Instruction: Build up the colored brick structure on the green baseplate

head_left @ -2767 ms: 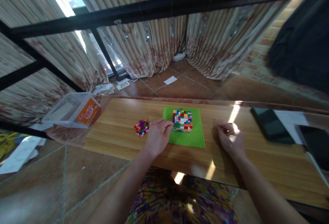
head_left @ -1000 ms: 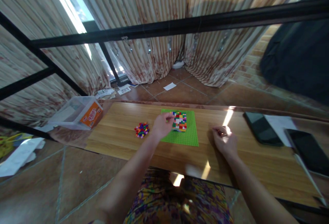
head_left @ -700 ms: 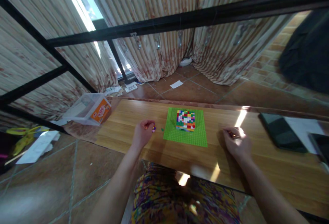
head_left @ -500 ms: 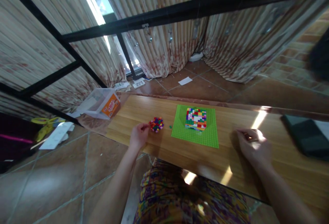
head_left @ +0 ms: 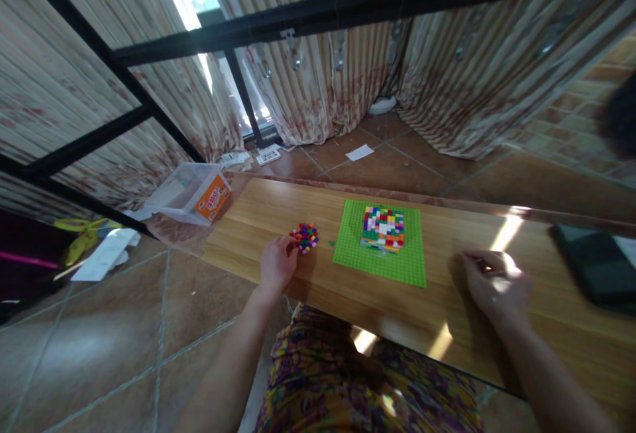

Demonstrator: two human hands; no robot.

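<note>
A green baseplate [head_left: 397, 267] lies on the wooden table [head_left: 278, 211] and carries a flat block of multicoloured small bricks [head_left: 383, 227]. Left of the plate sits a small pile of loose coloured bricks [head_left: 305, 236]. My left hand [head_left: 276, 265] rests on the table with its fingertips curled at the pile's near left edge; what they pinch, if anything, is too small to make out. My right hand [head_left: 497, 285] lies closed on the table right of the plate, with small bricks showing between its fingers.
A clear plastic box with an orange label [head_left: 196, 193] sits at the table's far left corner. A dark tablet [head_left: 591, 266] lies at the right. A black metal frame [head_left: 348, 6] crosses overhead. Curtains hang behind, and papers lie on the tiled floor.
My left hand left the brick block on the baseplate and moved left to the loose brick pile. My right hand stayed closed on the table. The view swung left.
</note>
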